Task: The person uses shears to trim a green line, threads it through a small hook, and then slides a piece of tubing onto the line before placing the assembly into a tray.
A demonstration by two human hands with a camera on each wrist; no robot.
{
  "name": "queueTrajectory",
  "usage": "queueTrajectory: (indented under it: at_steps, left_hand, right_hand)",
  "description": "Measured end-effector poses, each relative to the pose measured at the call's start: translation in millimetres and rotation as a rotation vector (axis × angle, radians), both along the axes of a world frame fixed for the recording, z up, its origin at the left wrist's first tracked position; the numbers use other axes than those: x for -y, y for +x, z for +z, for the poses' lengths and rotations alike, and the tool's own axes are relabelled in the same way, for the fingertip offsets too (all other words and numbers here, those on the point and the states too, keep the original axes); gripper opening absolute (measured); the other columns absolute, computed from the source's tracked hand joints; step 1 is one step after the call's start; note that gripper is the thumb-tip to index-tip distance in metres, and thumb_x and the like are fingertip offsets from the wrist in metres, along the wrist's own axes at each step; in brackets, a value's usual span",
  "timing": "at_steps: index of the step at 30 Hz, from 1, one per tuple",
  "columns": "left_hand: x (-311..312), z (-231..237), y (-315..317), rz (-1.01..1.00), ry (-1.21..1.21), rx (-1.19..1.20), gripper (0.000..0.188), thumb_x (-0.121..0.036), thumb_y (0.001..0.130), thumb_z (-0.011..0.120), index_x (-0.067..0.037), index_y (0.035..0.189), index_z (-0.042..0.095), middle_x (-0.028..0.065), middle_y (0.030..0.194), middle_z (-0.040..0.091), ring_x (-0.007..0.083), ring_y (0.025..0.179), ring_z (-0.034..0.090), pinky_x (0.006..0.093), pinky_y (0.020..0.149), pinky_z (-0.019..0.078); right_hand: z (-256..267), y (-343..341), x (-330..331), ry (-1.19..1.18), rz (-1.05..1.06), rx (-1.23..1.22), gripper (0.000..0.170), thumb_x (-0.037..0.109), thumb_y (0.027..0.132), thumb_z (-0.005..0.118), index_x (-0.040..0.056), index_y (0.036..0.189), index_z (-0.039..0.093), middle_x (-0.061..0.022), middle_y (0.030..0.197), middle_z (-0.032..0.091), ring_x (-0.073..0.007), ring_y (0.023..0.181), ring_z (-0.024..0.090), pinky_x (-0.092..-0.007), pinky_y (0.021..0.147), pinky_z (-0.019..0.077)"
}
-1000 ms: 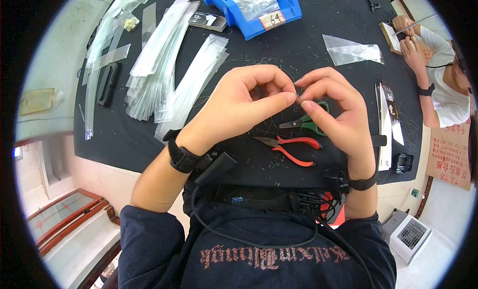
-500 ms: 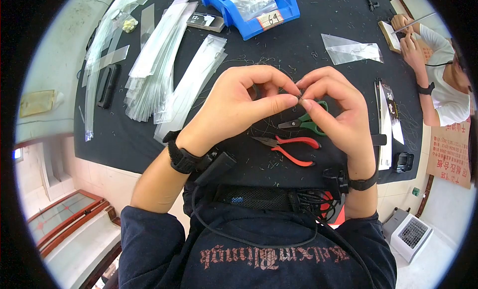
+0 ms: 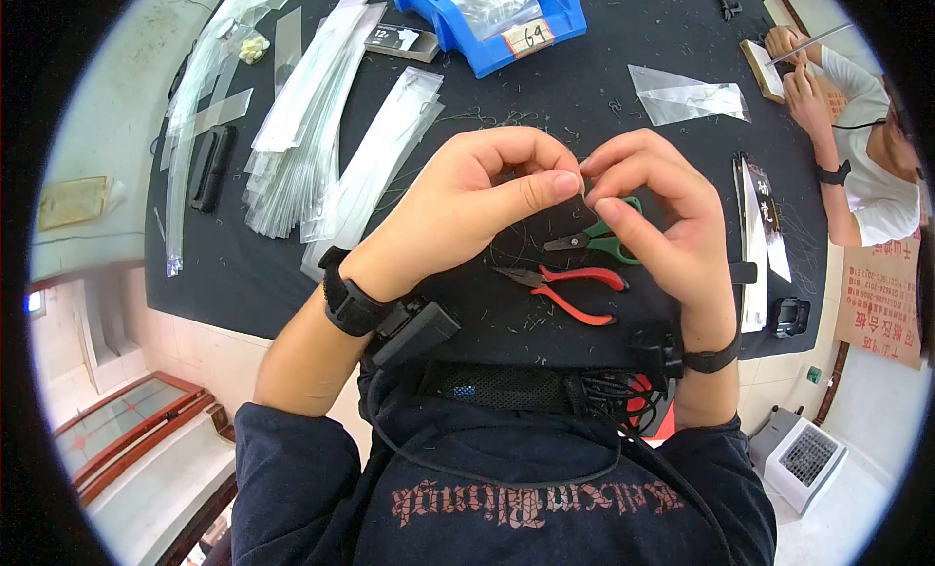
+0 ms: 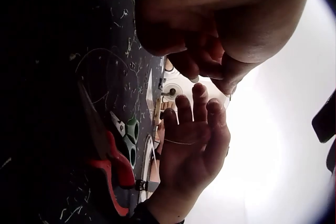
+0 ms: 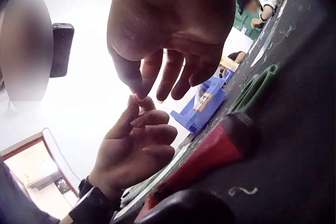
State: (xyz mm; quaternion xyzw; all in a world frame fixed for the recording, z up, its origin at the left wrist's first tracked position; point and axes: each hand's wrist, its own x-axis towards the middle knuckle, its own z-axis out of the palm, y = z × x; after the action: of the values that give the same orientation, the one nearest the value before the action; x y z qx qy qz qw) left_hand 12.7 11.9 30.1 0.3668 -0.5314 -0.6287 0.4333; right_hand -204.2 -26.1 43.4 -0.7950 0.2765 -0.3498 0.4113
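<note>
My left hand (image 3: 467, 201) pinches a tiny, thin piece (image 4: 230, 97) between thumb and forefinger; it is too small to name. Facing it, my right hand (image 3: 667, 215) has its thumb and forefinger parted, the fingertips close to the left ones. A fine thread (image 4: 178, 142) crosses in front of the right palm in the left wrist view. Below the hands, red-handled pliers (image 3: 584, 274) lie on the black tabletop. Green-handled scissors (image 3: 614, 247) lie just beyond them, partly covered by the right hand in the head view.
Long clear plastic strips (image 3: 302, 142) are fanned out on the left. A blue bin (image 3: 497, 56) of plastic bags stands at the back. Folded clear film (image 3: 682, 103) lies back right. Another person's hand (image 3: 804, 103) works at the right edge. Thread scraps litter the black cloth.
My right thumb and forefinger have parted, and the two hands' fingertips have drawn slightly away from each other. The left thumb has shifted up a little. Pliers and scissors stay put.
</note>
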Motion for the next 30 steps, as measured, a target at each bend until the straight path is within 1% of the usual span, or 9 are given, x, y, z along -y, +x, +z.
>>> queueTrajectory:
  at_steps: [3, 8, 13, 14, 16, 21, 24, 26, 30]
  left_hand:
    - [0, 0, 0, -0.007, 0.018, 0.009, 0.019, -0.022, 0.096, 0.064, -0.003, 0.098, 0.064, -0.0046, 0.09, 0.059, 0.0044, 0.085, 0.051, 0.0202, 0.077, 0.0409]
    - [1, -1, 0, -0.013, 0.044, 0.009, 0.02, -0.024, 0.097, 0.062, -0.004, 0.096, 0.062, -0.0055, 0.088, 0.056, 0.0039, 0.082, 0.049, 0.0201, 0.075, 0.0399]
    - [2, -2, 1, -0.034, 0.051, -0.018, 0.019, -0.024, 0.098, 0.061, -0.005, 0.096, 0.061, -0.0055, 0.087, 0.055, 0.0039, 0.081, 0.048, 0.0204, 0.075, 0.0398]
    - [2, -3, 1, -0.041, 0.046, -0.027, 0.019, -0.024, 0.098, 0.06, -0.005, 0.095, 0.06, -0.0055, 0.086, 0.054, 0.004, 0.08, 0.048, 0.0204, 0.075, 0.0398]
    - [2, -4, 0, -0.037, 0.049, -0.032, 0.019, -0.024, 0.098, 0.06, -0.006, 0.095, 0.06, -0.0056, 0.086, 0.054, 0.004, 0.08, 0.048, 0.0203, 0.075, 0.0395]
    - [2, -4, 2, -0.046, 0.057, -0.051, 0.019, -0.025, 0.099, 0.059, -0.006, 0.093, 0.06, -0.0044, 0.084, 0.054, 0.0053, 0.081, 0.051, 0.0212, 0.076, 0.0418]
    - [3, -6, 2, -0.068, 0.117, -0.088, 0.018, -0.024, 0.099, 0.059, -0.007, 0.094, 0.06, 0.0005, 0.089, 0.062, 0.0081, 0.086, 0.058, 0.0234, 0.082, 0.0459]
    - [3, -3, 0, -0.04, 0.136, -0.158, 0.016, -0.023, 0.099, 0.058, -0.009, 0.092, 0.059, 0.0089, 0.099, 0.068, 0.0132, 0.097, 0.064, 0.0262, 0.086, 0.0497]
    - [3, -5, 4, -0.062, 0.222, -0.334, 0.013, -0.02, 0.098, 0.058, -0.01, 0.09, 0.056, 0.0135, 0.105, 0.07, 0.0173, 0.101, 0.066, 0.0258, 0.084, 0.0527]
  right_hand:
    - [1, -3, 3, 0.005, -0.034, 0.002, 0.006, 0.006, 0.081, 0.07, 0.0034, 0.085, 0.067, -0.0081, 0.099, 0.066, -0.0178, 0.089, 0.063, -0.0283, 0.074, 0.0479]
    - [4, -14, 11, -0.173, -0.145, -0.261, 0.011, 0.005, 0.076, 0.071, 0.0027, 0.085, 0.066, -0.0092, 0.096, 0.065, -0.0217, 0.09, 0.064, -0.0308, 0.077, 0.0485]
    - [11, -29, 11, -0.02, -0.055, -0.443, 0.015, 0.005, 0.068, 0.074, 0.001, 0.081, 0.067, -0.009, 0.092, 0.061, -0.0243, 0.089, 0.062, -0.0327, 0.078, 0.0489]
    - [10, -31, 10, -0.019, -0.052, -0.442, 0.015, 0.005, 0.068, 0.074, 0.001, 0.081, 0.067, -0.009, 0.092, 0.061, -0.0243, 0.089, 0.062, -0.0327, 0.078, 0.0489]
    - [8, -35, 10, 0.058, -0.038, -0.516, 0.02, 0.007, 0.065, 0.076, 0.0057, 0.084, 0.069, -0.0024, 0.1, 0.059, -0.0137, 0.089, 0.058, -0.0268, 0.071, 0.0411]
    - [5, -40, 10, 0.022, -0.034, -0.555, 0.027, 0.004, 0.059, 0.078, 0.005, 0.085, 0.07, -0.0037, 0.097, 0.056, -0.018, 0.091, 0.058, -0.0297, 0.076, 0.0438]
    - [2, -41, 10, -0.073, -0.026, -0.559, 0.027, 0.003, 0.057, 0.078, 0.0043, 0.083, 0.069, -0.0049, 0.097, 0.054, -0.0213, 0.093, 0.057, -0.0312, 0.079, 0.0449]
    - [2, -41, 10, -0.104, -0.024, -0.554, 0.026, 0.003, 0.057, 0.078, 0.0039, 0.081, 0.068, -0.0056, 0.097, 0.054, -0.0228, 0.093, 0.057, -0.0318, 0.08, 0.0452]
    - [4, -38, 12, -0.147, 0.016, -0.478, 0.024, 0.002, 0.057, 0.075, 0.0027, 0.079, 0.066, -0.0062, 0.099, 0.06, -0.0222, 0.091, 0.058, -0.0309, 0.076, 0.0459]
